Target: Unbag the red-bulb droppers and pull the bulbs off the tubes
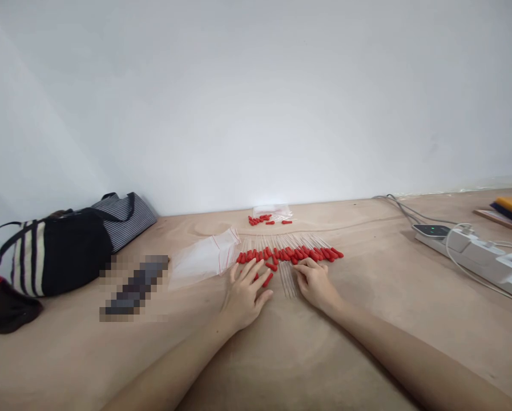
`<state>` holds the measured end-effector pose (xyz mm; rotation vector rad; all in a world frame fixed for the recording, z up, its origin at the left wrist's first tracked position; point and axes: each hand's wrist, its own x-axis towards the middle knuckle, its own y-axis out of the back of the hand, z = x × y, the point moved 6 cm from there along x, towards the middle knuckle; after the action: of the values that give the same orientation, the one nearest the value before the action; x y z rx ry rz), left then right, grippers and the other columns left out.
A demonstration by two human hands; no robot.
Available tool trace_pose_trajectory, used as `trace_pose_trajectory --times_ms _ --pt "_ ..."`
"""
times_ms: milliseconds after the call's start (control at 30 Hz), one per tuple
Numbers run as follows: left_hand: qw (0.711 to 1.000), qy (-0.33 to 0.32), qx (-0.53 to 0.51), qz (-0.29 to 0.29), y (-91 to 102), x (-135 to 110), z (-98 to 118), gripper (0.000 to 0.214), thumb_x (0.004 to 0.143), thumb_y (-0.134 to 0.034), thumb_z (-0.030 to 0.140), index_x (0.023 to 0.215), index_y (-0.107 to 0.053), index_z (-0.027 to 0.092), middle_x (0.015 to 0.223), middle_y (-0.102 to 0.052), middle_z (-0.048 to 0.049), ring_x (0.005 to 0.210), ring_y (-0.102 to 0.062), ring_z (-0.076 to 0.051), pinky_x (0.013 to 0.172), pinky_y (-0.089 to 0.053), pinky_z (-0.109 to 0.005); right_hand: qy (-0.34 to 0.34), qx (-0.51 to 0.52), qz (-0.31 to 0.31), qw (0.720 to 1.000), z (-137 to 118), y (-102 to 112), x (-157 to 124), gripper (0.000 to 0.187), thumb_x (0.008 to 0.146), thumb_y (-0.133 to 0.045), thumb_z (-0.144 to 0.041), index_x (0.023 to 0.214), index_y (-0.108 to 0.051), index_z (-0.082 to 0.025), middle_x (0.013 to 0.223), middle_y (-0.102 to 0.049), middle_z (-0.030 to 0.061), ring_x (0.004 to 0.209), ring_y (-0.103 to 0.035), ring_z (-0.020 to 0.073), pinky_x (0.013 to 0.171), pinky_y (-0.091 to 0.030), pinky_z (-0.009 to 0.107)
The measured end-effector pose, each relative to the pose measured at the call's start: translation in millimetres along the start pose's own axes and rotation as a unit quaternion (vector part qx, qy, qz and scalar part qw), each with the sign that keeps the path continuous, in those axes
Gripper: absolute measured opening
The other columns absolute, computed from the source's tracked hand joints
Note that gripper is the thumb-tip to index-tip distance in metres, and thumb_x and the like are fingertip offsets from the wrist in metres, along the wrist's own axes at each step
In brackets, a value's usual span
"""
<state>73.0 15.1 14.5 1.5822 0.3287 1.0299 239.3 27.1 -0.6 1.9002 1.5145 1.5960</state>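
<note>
A row of several clear thin droppers with red rubber bulbs [290, 253] lies on the wooden table [281, 354] in front of me. My left hand [247, 297] rests flat on the table with fingers spread, its fingertips touching a loose red bulb [267, 279] and the left end of the row. My right hand [313, 282] lies palm down next to it, fingers bent slightly onto the clear tubes [287, 282] just below the red bulbs. Neither hand grips anything that I can see.
A clear zip bag [204, 258] lies left of the row. Another small bag with loose red bulbs [267, 217] sits by the wall. A striped black tote bag [63, 245] stands at left, beside a blurred dark object [136, 285]. A white power strip [482, 257] with cables is at right.
</note>
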Motion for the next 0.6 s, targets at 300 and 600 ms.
trace_pose_trajectory --times_ms 300,600 --pt "0.994 -0.061 -0.023 -0.084 0.5 -2.7 9.9 0.045 0.085 -0.040 0.041 0.129 -0.031 0.034 0.138 -0.031 -0.0064 0.128 -0.022 -0.028 0.097 -0.007 -0.061 -0.007 -0.003 -0.060 0.998 -11.7 -4.7 -2.6 0.024 0.080 -0.036 -0.010 0.083 -0.059 -0.018 0.085 -0.054 0.0059 0.084 -0.052 0.0157 0.067 -0.031 0.028" --pt "0.995 -0.083 -0.026 -0.041 7.2 7.5 14.3 0.035 0.083 -0.046 0.033 0.118 -0.048 0.029 0.128 -0.047 -0.0058 0.122 -0.032 -0.027 0.098 -0.005 -0.057 0.029 0.067 -0.060 0.996 -11.7 -3.9 -2.6 0.036 0.073 -0.035 -0.003 0.097 -0.058 -0.017 0.096 -0.056 0.0088 0.092 -0.051 0.0169 0.072 -0.034 0.030"
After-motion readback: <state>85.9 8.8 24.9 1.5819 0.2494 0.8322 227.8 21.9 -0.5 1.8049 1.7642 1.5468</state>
